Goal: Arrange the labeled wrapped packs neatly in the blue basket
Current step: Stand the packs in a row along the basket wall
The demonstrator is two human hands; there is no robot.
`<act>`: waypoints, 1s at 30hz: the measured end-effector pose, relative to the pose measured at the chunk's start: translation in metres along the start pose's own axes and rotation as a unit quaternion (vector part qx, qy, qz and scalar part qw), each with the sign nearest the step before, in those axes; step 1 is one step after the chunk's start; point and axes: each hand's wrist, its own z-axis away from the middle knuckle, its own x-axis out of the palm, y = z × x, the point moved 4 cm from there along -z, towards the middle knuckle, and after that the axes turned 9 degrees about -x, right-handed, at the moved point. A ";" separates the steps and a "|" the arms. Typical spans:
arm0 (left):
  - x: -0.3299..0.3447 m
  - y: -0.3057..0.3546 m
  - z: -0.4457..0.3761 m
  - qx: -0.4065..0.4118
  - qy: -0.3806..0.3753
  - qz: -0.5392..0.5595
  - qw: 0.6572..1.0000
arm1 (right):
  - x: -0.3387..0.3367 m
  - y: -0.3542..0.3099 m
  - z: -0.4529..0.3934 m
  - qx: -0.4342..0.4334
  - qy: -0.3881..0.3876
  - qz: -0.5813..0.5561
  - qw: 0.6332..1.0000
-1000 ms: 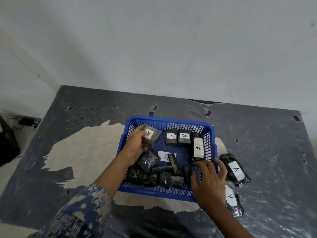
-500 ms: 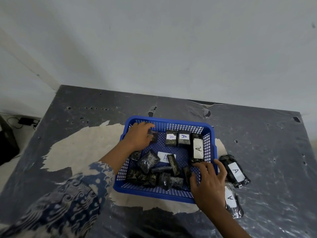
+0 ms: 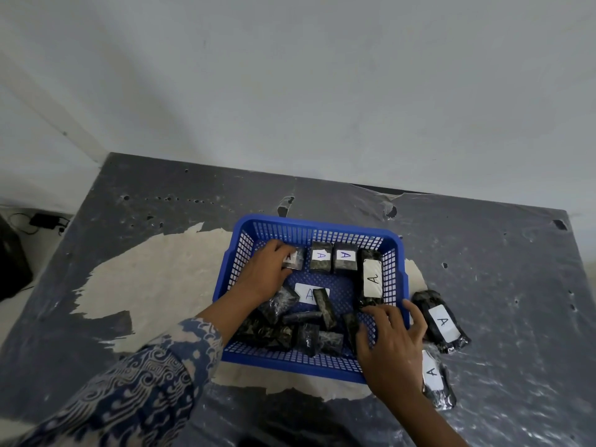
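Observation:
The blue basket (image 3: 322, 225) stands mid-table. My left hand (image 3: 266, 272) reaches into its far left corner and grips a small labeled pack (image 3: 295, 258), set down beside two upright labeled packs (image 3: 321, 260) in the back row. A longer labeled pack (image 3: 372, 277) lies along the right wall. Several dark packs (image 3: 303, 327) lie jumbled in the near half, partly over a loose white label (image 3: 308, 293). My right hand (image 3: 392, 345) rests on the basket's near right corner, fingers spread over the rim. Two labeled packs (image 3: 440, 321) (image 3: 435, 379) lie on the table right of the basket.
The dark table (image 3: 500, 269) has a worn pale patch (image 3: 154, 269) left of and under the basket. A grey wall rises behind the table's far edge. A black adapter with cable (image 3: 43, 220) lies on the floor at far left.
My left hand carried the small labeled pack from above the basket's left side down into the far left corner, next to the back row. My right hand stayed on the near right rim.

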 end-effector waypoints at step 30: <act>-0.053 -0.015 0.029 0.111 -0.039 -0.391 0.913 | -0.001 -0.001 0.000 -0.005 -0.012 0.006 1.000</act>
